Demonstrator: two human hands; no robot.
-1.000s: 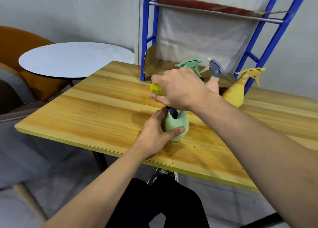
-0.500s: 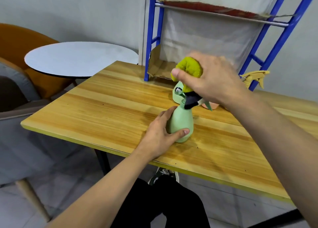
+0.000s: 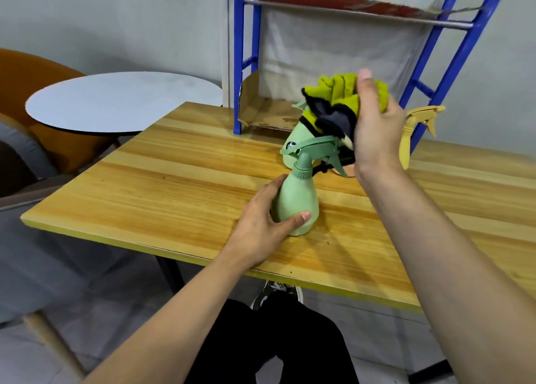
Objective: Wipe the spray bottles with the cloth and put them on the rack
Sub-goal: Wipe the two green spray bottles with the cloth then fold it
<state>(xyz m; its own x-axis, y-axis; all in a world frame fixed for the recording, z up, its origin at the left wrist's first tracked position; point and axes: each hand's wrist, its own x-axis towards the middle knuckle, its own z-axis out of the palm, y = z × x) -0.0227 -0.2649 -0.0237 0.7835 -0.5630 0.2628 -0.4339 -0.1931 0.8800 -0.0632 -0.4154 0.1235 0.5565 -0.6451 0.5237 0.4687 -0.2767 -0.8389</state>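
Note:
A pale green spray bottle (image 3: pixel 297 201) stands upright on the wooden table (image 3: pixel 174 198). My left hand (image 3: pixel 265 225) grips its body from the left, thumb across the front. My right hand (image 3: pixel 374 131) holds a bunched yellow-green and dark cloth (image 3: pixel 336 108) above and behind the bottle's trigger head. A second green bottle (image 3: pixel 291 146) stands just behind, partly hidden. A yellow spray bottle (image 3: pixel 417 125) shows to the right of my right hand. A pink bottle's base (image 3: pixel 346 170) peeks out below the cloth. The blue rack (image 3: pixel 238 64) rises at the table's far edge.
A torn cardboard liner (image 3: pixel 261 114) lies on the rack's bottom shelf. A round white table (image 3: pixel 121 102) and an orange chair (image 3: pixel 37 76) stand to the left. My legs and a shoe (image 3: pixel 275 295) show under the table's near edge.
My right hand has lifted the cloth off the bottle's head, up and to the right. The trigger head is now uncovered. My left hand keeps its grip on the bottle.

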